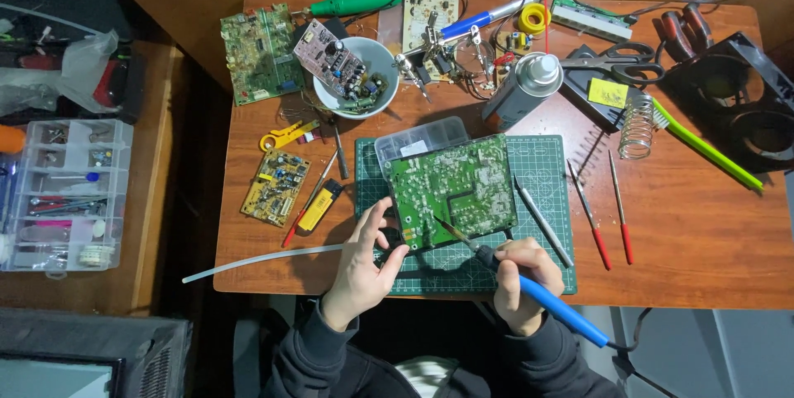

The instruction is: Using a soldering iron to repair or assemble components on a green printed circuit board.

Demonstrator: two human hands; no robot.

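Circuit board (451,191), green and roughly square, is lying flat on the green cutting mat (546,166), slightly rotated, with its near edge towards the person. A clear plastic box (413,140) is seen partly under its far left corner.

Soldering iron (529,286), blue-handled, is held in the right hand (519,282), whose fingers are closed around the handle in a pen-like grip. Its long axis is angled from lower right to upper left. The tip (438,220) is placed over the board's near portion, ahead and to the left of the right hand. Contact between tip and board cannot be confirmed.

Left hand (364,261) is positioned at the board's near left corner. Its fingers are spread, with the fingertips (382,209) at the board's left edge; nothing is clamped. Whether the edge is actually pressed cannot be told.

Of the two hands, the left is nearer to the board itself; the right is kept off the board, with only the iron reaching over it.

Two red-handled tools (608,228) are noted on the table (703,241), well apart to the right.
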